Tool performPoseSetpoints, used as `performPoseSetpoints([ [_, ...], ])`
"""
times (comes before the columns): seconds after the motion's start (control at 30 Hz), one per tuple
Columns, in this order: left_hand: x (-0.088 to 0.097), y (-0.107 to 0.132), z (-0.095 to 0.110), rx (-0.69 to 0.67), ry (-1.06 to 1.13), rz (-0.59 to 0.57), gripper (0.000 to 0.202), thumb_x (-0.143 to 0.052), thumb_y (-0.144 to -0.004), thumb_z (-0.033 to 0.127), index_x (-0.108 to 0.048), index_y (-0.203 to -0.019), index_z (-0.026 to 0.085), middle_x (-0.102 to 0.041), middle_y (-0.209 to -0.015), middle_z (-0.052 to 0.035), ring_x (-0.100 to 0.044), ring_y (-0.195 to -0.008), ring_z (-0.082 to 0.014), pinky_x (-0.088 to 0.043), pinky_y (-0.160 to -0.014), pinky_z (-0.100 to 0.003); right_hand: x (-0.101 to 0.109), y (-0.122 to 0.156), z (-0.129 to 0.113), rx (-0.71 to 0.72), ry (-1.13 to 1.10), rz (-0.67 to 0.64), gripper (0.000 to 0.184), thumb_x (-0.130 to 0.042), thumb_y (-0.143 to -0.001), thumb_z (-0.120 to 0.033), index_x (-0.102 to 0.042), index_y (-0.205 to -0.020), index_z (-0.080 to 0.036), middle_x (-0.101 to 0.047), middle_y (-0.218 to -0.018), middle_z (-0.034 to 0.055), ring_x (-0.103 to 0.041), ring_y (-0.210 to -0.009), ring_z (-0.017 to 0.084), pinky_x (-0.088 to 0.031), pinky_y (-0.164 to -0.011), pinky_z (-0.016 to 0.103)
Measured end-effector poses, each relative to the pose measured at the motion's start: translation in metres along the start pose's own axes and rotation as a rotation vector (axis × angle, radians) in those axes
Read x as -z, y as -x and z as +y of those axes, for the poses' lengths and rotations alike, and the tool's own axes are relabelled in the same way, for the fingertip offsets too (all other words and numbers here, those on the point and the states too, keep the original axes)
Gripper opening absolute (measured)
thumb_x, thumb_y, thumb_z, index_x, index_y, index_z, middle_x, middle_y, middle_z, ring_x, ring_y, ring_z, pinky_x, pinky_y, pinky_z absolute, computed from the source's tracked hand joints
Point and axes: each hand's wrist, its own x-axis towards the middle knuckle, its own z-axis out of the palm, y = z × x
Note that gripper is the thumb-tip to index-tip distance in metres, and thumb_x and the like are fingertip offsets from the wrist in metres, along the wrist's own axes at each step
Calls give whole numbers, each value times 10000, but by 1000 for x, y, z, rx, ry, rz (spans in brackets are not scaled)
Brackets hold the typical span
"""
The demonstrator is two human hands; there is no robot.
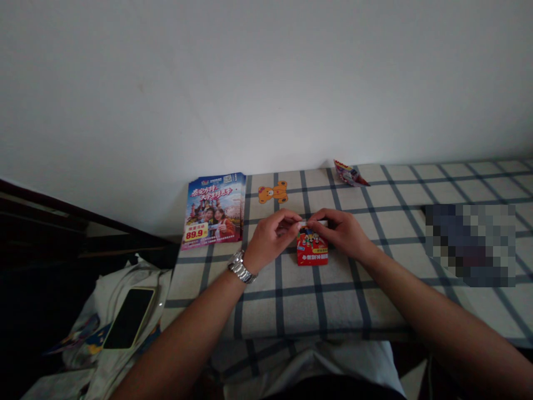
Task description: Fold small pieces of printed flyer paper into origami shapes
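A red printed paper leaflet (312, 255), with small cartoon figures and upside-down lettering, lies on the checked tablecloth right in front of me. Its far edge shows a white strip, pinched at the left corner by my left hand (278, 232), which has a silver watch (242, 268) on its wrist. Fingers of my right hand (338, 229) are closed on the same edge, close to the left fingertips. Part of the leaflet's far side is hidden behind the fingers.
A stack of colourful flyers (213, 211) sits at the left by the wall. Beyond my hands are a bear-shaped cutout (273, 193) and a folded paper piece (350, 174). A pixelated dark item (468, 244) is at right. A phone (130, 318) rests on white bags below left.
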Motion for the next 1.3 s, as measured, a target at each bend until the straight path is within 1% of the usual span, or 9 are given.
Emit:
performPoseSetpoints([
  [0.17, -1, -1, 2, -15, -62, -11, 157, -660, -983, 363, -698, -966, 212, -738, -880, -20, -697, -766, -142, -558, -696, -246, -1, -1, 1, 12, 6, -3, 271, -683, -943, -479, -773, -950, -223, -790, -891, 38, -707, -784, 207, -516, -687, 308],
  [0.37, 2, -1, 4, 21, -20, -21, 134, -666, -980, 331, -704, -955, 205, -729, -855, -9, -690, -764, -128, -540, -688, -219, -3, 0, 5, -17, -20, -3, 280, -701, -929, -487, -784, -979, -224, -803, -929, 38, -710, -776, 200, -525, -678, 304],
  [0.57, 4, -2, 1, 26, 6, 29, 123, -680, -969, 323, -701, -946, 204, -727, -860, -9, -687, -770, -129, -540, -691, -218, -1, -2, 4, -91, -124, 8, 297, -712, -909, -491, -784, -973, -210, -793, -887, 44, -703, -749, 199, -532, -655, 301],
  [0.7, 4, -2, 2, 22, 8, 30, 129, -668, -972, 319, -681, -934, 196, -711, -842, -7, -676, -752, -124, -536, -679, -215, 0, -2, 4, -72, -156, 30, 270, -720, -899, -456, -777, -937, -194, -788, -867, 46, -704, -754, 197, -538, -669, 295],
  [0.83, 4, -2, 3, -8, -44, 21, 122, -640, -983, 302, -659, -935, 191, -698, -845, -9, -661, -749, -126, -526, -682, -224, 0, -2, 3, -57, -131, 26, 278, -715, -900, -459, -774, -923, -187, -782, -849, 49, -690, -726, 190, -524, -643, 291],
  [0.93, 4, -2, 3, -42, -95, 1, 125, -614, -996, 310, -658, -985, 194, -704, -911, -23, -665, -805, -139, -528, -738, -251, -1, -1, 3, -59, -116, 7, 299, -699, -911, -474, -768, -918, -183, -768, -812, 46, -670, -679, 180, -512, -607, 288],
  [1.03, 5, -1, 3, -91, -145, -26, 151, -594, -1006, 327, -660, -1051, 199, -699, -982, -38, -659, -871, -157, -521, -797, -283, -2, 0, 4, -55, -114, -12, 291, -697, -918, -470, -769, -934, -188, -772, -842, 47, -674, -692, 180, -520, -620, 289],
  [1.17, 5, -1, 4, -104, -202, -33, 130, -597, -1009, 310, -655, -973, 200, -664, -893, -15, -620, -799, -144, -491, -762, -278, -3, 0, 5, -55, -128, -33, 254, -700, -922, -439, -768, -932, -194, -778, -868, 43, -694, -744, 183, -536, -664, 287],
  [1.3, 4, -1, 3, -80, -234, -23, 118, -588, -1013, 283, -653, -956, 202, -669, -889, -9, -610, -779, -140, -476, -740, -275, -3, 0, 3, -68, -147, -37, 247, -704, -916, -436, -767, -928, -197, -782, -875, 40, -702, -764, 186, -545, -686, 291],
])
